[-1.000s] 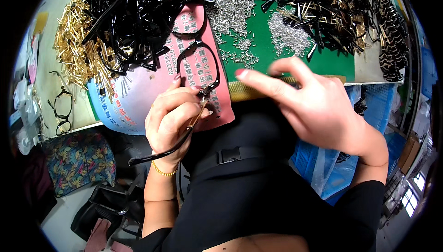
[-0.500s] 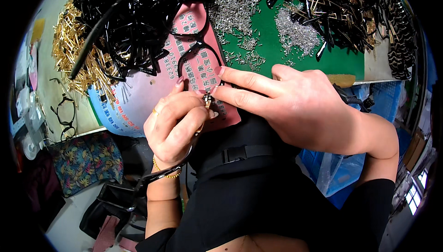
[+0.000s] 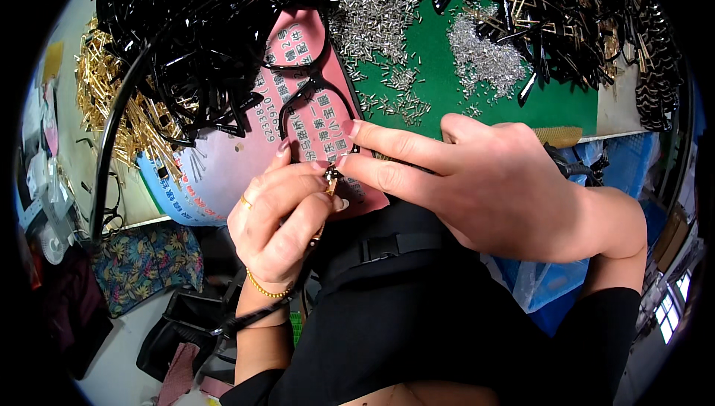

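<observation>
A black eyeglass frame (image 3: 285,119) is between my hands, one of its rims lying over the pink printed sheet (image 3: 298,30). My left hand (image 3: 272,220) is closed, fingertips pinching a black temple arm (image 3: 249,317) with a gold-coloured metal part (image 3: 331,185) at its hinge end. That temple runs back under the left wrist. From the right, my right hand (image 3: 491,190) reaches across with two fingers extended, their tips pressed at the corner of the frame beside the hinge. Whatever small piece these fingertips grip is hidden.
Black glasses parts (image 3: 179,41) heap up at the upper left, beside gold-coloured metal pieces (image 3: 112,101). Two piles of small silver pieces (image 3: 376,15) lie on the green mat (image 3: 551,108). More black and gold temples (image 3: 566,26) fill the upper right. A blue crate (image 3: 622,171) stands to the right.
The frame and both hands have shifted slightly downward. The frame's other, long black temple has swung left and lower. Both hands keep their hold near the hinge.
</observation>
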{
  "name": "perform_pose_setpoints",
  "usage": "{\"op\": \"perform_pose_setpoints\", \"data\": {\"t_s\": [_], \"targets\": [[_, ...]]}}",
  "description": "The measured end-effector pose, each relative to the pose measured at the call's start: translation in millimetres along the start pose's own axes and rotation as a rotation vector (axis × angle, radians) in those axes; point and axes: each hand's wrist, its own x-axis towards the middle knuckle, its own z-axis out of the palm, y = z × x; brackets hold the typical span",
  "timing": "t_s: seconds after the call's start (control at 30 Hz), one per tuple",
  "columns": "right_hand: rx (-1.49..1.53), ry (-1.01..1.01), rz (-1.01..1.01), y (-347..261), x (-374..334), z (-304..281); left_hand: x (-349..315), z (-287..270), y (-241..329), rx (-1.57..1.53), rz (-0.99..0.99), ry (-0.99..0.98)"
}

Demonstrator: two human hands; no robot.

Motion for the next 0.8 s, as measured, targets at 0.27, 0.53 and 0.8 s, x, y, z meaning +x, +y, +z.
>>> {"op": "perform_pose_setpoints", "data": {"t_s": [0.27,0.53,0.8], "targets": [[-0.081,-0.040,-0.012,-3,3,-3,4,1,-7,-0.028,-0.004,-0.008],[-0.052,0.019,0.009,-5,4,0,10,-6,-8,-0.030,0.038,-0.072],[-0.181,0.137,-0.058,-8,8,7,-5,0,-12,-0.030,-0.037,0.004]]}}
